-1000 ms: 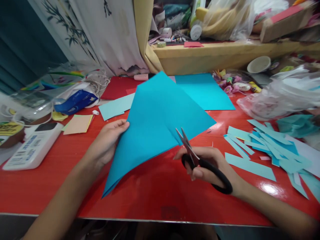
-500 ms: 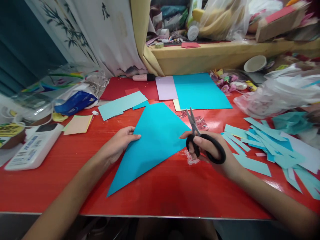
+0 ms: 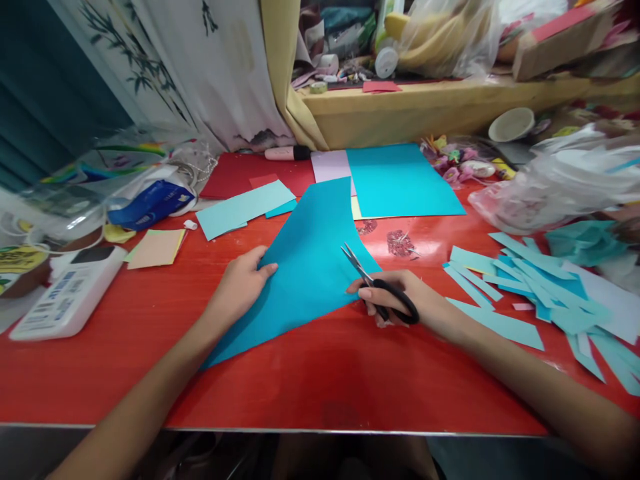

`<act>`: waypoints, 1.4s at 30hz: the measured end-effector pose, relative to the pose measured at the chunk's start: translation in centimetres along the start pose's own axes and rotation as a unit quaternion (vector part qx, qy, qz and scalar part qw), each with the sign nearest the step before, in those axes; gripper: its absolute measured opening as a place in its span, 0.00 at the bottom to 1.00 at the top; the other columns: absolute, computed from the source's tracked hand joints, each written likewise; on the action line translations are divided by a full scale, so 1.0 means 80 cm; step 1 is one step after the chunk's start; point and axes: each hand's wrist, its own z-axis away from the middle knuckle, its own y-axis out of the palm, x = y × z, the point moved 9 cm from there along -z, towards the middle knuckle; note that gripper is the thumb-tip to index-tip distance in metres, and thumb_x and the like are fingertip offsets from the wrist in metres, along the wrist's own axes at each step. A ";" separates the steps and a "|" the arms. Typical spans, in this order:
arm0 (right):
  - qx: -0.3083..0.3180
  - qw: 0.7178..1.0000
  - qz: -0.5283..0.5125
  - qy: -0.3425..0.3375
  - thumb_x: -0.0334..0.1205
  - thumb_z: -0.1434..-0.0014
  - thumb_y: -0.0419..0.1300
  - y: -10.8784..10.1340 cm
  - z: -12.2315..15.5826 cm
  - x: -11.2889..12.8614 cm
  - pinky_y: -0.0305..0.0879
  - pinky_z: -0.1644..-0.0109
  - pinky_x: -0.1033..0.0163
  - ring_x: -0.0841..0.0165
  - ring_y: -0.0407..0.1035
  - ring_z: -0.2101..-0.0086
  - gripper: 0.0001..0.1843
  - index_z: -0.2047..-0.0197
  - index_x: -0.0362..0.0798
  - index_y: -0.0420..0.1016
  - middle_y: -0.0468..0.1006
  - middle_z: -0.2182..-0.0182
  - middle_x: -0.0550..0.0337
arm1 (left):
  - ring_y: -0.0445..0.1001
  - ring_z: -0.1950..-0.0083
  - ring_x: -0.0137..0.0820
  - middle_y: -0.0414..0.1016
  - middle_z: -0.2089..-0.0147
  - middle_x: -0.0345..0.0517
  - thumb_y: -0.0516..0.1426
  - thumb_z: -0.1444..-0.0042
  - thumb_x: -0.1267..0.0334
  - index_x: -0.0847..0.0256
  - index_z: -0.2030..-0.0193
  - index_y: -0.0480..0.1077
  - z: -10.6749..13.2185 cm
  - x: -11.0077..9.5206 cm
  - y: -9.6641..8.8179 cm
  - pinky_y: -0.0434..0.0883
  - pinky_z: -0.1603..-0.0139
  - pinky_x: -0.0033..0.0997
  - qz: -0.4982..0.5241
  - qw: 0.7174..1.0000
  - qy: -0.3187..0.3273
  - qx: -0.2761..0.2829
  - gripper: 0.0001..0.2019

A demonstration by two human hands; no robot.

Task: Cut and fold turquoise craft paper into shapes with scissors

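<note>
A sheet of blue paper (image 3: 313,243) is tilted up off the red table (image 3: 320,380), its upper edge bent. My left hand (image 3: 246,280) grips its left edge, thumb on top and fingers underneath. Black-handled scissors (image 3: 390,298) are in my right hand (image 3: 405,293), their blades slightly apart and pointing up and left over the paper. Fingers of that same hand also touch the paper's right corner. The paper's lower left tip passes behind my left forearm.
Light blue paper strips (image 3: 545,287) lie heaped at right. Behind are another blue sheet (image 3: 400,183), a purple sheet (image 3: 330,165) and a pale blue piece (image 3: 245,208). At left sit small notes (image 3: 159,249), a white device (image 3: 67,293) and a blue packet (image 3: 153,203).
The blue paper has lifted and bent, its top edge now higher and further right. The scissors have moved left and down, over the paper, with my right hand.
</note>
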 end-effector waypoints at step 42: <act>0.088 0.994 0.061 -0.020 0.54 0.46 0.56 0.025 0.016 0.015 0.52 0.78 0.69 0.76 0.61 0.79 0.19 0.72 0.44 0.69 0.70 0.78 0.60 | 0.58 0.76 0.27 0.58 0.79 0.36 0.49 0.42 0.56 0.57 0.71 0.63 0.048 -0.055 -0.029 0.55 0.76 0.28 -0.062 0.979 0.098 -0.167 0.11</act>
